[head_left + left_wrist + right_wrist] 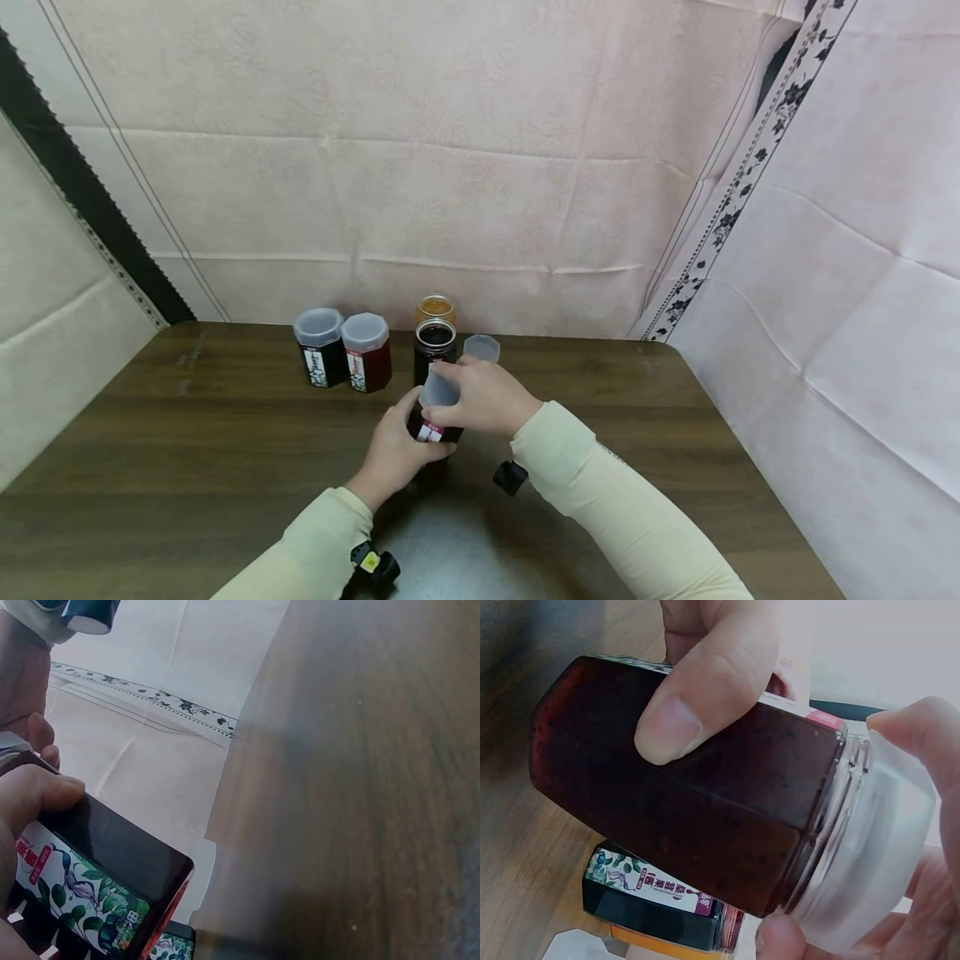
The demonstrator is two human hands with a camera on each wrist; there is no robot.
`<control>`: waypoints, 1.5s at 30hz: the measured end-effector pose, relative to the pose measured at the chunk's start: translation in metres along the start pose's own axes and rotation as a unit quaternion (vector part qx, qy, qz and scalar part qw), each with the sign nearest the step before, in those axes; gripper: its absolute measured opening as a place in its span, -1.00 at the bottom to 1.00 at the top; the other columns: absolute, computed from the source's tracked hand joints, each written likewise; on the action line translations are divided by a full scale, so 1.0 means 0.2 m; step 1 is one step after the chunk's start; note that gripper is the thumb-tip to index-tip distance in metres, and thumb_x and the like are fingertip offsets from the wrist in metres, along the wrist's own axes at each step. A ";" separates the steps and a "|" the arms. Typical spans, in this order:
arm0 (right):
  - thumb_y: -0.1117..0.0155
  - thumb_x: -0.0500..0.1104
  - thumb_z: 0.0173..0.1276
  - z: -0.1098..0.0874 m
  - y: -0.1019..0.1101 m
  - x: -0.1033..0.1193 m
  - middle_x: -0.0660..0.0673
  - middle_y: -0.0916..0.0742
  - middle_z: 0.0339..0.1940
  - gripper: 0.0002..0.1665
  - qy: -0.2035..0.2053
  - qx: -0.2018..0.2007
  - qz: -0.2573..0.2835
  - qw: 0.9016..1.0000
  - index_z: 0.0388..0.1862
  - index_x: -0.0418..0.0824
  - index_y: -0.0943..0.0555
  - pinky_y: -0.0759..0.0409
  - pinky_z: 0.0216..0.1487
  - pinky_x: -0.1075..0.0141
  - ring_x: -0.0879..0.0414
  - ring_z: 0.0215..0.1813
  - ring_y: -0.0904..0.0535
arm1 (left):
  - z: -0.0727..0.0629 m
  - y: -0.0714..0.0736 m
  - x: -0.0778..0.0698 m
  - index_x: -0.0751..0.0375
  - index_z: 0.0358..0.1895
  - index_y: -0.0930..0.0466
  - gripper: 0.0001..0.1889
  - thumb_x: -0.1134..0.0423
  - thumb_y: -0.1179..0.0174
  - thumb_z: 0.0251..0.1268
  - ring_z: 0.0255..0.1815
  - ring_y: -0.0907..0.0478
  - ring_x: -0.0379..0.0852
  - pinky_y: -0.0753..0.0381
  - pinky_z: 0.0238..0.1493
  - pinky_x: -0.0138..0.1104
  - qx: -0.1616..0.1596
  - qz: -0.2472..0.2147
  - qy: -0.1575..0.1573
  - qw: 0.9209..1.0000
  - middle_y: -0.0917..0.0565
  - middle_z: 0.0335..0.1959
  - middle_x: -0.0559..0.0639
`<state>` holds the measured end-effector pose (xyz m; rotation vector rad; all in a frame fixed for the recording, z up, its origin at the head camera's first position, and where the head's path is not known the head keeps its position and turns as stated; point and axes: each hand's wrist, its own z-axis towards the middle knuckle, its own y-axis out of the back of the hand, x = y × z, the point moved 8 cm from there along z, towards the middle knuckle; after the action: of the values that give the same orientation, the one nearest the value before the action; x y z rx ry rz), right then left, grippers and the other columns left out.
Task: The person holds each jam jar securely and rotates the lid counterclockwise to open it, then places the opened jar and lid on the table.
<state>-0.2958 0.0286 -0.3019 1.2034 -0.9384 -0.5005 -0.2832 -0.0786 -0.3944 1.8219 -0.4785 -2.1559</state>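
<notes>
My left hand (397, 446) grips a dark red-brown jam jar (675, 780) by its sides, thumb across one face. The jar has an illustrated label, seen in the left wrist view. On its mouth sits a frosted translucent lid (881, 847), and the fingers of my right hand (491, 396) are curled round the lid's edge. Whether the lid is screwed tight cannot be told. Just behind stands a lidless black jar (436, 335), with a lidless amber jar (436, 307) beyond it. A loose translucent lid (482, 347) lies right of the black jar.
To the left, a lidded dark jar (318, 346) and a lidded red jar (367, 354) stand side by side. All are near the far edge of the brown wooden table (187, 450). Pale cloth (450, 150) hangs behind the table and along both sides.
</notes>
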 end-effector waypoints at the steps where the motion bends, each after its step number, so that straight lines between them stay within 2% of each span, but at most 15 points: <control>1: -0.24 0.18 0.23 0.00 0.00 0.00 -0.25 -0.60 0.17 -0.24 0.001 0.001 0.001 1.000 0.36 -0.12 -0.45 -0.67 -0.12 0.24 0.05 -0.11 -0.62 | 0.00 0.00 0.00 0.08 0.36 -0.32 -0.18 0.19 -0.50 -0.07 0.08 -0.43 0.10 -0.49 0.13 0.08 0.001 0.002 -0.001 1.000 -0.54 0.12 0.11; 7: -0.27 0.19 0.22 0.00 -0.02 -0.01 -0.25 -0.61 0.15 -0.23 0.005 0.011 0.012 1.000 0.35 -0.14 -0.46 -0.67 -0.14 0.25 0.06 -0.12 -0.61 | 0.00 0.00 0.00 0.11 0.34 -0.35 -0.18 0.21 -0.51 -0.10 0.06 -0.45 0.07 -0.50 0.13 0.06 0.009 0.004 -0.015 1.000 -0.55 0.09 0.10; 17: -0.29 0.15 0.21 0.00 -0.01 -0.01 -0.25 -0.62 0.10 -0.26 0.021 0.011 0.015 1.000 0.30 -0.19 -0.50 -0.65 -0.16 0.30 0.07 -0.14 -0.62 | -0.01 -0.02 0.00 0.12 0.37 -0.32 -0.14 0.21 -0.52 -0.11 0.04 -0.48 0.05 -0.52 0.11 0.02 0.022 -0.003 -0.017 1.000 -0.55 0.11 0.11; 25: -0.28 0.16 0.21 -0.01 -0.01 -0.02 -0.23 -0.61 0.12 -0.27 0.019 0.017 0.018 1.000 0.30 -0.18 -0.51 -0.65 -0.15 0.30 0.09 -0.13 -0.61 | -0.01 -0.02 -0.01 0.11 0.37 -0.32 -0.14 0.22 -0.52 -0.11 -0.01 -0.51 -0.01 -0.55 0.08 -0.01 0.035 -0.017 -0.027 0.999 -0.57 0.10 0.07; 33: -0.29 0.15 0.14 -0.03 0.02 0.00 -0.18 -0.63 0.03 -0.28 0.054 -0.017 0.002 0.998 0.26 -0.12 -0.53 -0.62 -0.26 0.35 0.12 -0.24 -0.58 | -0.02 -0.02 -0.02 0.06 0.36 -0.32 -0.16 0.22 -0.51 -0.09 0.02 -0.50 0.00 -0.53 0.13 0.00 0.044 -0.032 -0.021 0.998 -0.56 0.14 0.03; 37: -0.30 0.16 0.11 -0.04 0.03 0.01 -0.19 -0.63 0.06 -0.25 0.053 -0.033 -0.002 0.998 0.28 -0.09 -0.52 -0.62 -0.27 0.33 0.10 -0.25 -0.59 | -0.01 -0.01 -0.04 0.06 0.37 -0.33 -0.16 0.21 -0.51 -0.10 0.06 -0.49 0.03 -0.50 0.16 0.04 0.042 -0.035 -0.024 0.998 -0.56 0.16 0.04; 45: -0.32 0.17 0.09 -0.04 0.03 0.02 -0.17 -0.64 0.04 -0.24 0.055 -0.037 -0.006 0.998 0.28 -0.10 -0.53 -0.61 -0.30 0.35 0.11 -0.28 -0.58 | -0.02 -0.01 -0.03 0.04 0.35 -0.35 -0.17 0.21 -0.51 -0.11 0.02 -0.50 0.00 -0.52 0.14 0.01 0.046 -0.033 -0.022 0.998 -0.57 0.12 0.01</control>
<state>-0.2876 0.0324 -0.2954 1.1593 -0.8115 -0.4699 -0.2785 -0.0750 -0.3895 1.8654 -0.5445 -2.2573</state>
